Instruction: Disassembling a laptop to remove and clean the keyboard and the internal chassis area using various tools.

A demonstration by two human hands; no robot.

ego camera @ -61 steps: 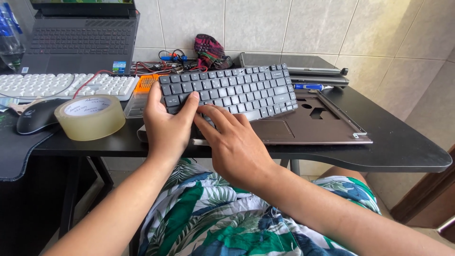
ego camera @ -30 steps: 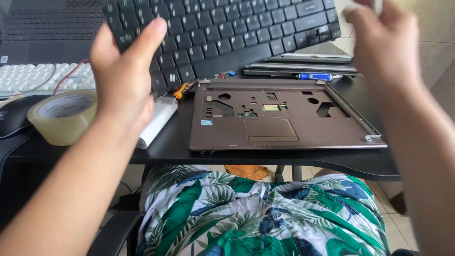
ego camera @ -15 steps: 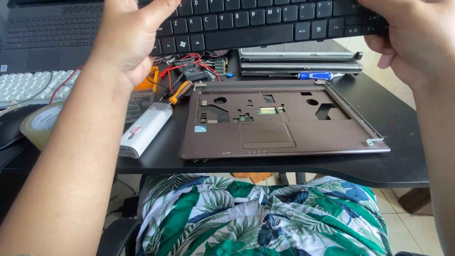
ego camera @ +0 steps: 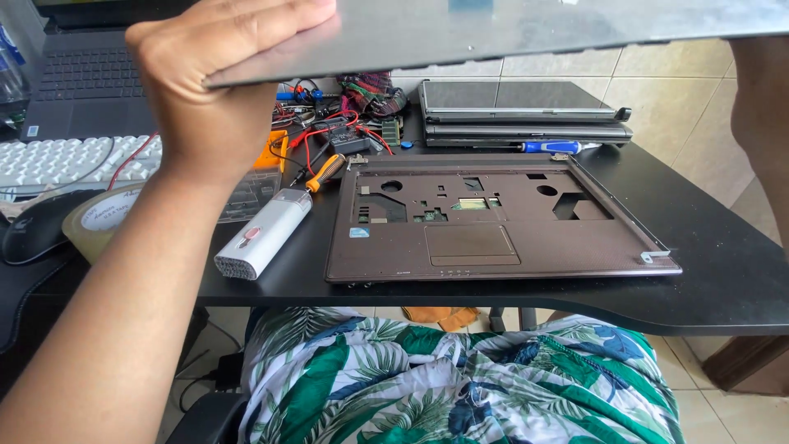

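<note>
I hold a laptop keyboard (ego camera: 534, 29) raised across the top of the view, its grey metal underside facing me. My left hand (ego camera: 205, 90) grips its left end, fingers over the top and thumb below. My right hand (ego camera: 760, 123) shows only as a wrist rising to the keyboard's right end; its fingers are hidden behind the keyboard. Below, on the black table (ego camera: 723, 271), lies the brown laptop base (ego camera: 493, 222) with an open keyboard bay that exposes cut-outs and a touchpad.
A white handheld device (ego camera: 263, 234) and an orange-handled screwdriver (ego camera: 327, 171) lie left of the base. Tangled wires (ego camera: 329, 123), a tape roll (ego camera: 103, 218), a mouse (ego camera: 33, 226) and a white keyboard (ego camera: 66, 160) fill the left. Two stacked laptops (ego camera: 518, 111) and a blue screwdriver (ego camera: 551, 147) sit behind.
Both hands lifted the keyboard off the brown base, raised it and tilted it until its underside faces me. The open bay is now uncovered.
</note>
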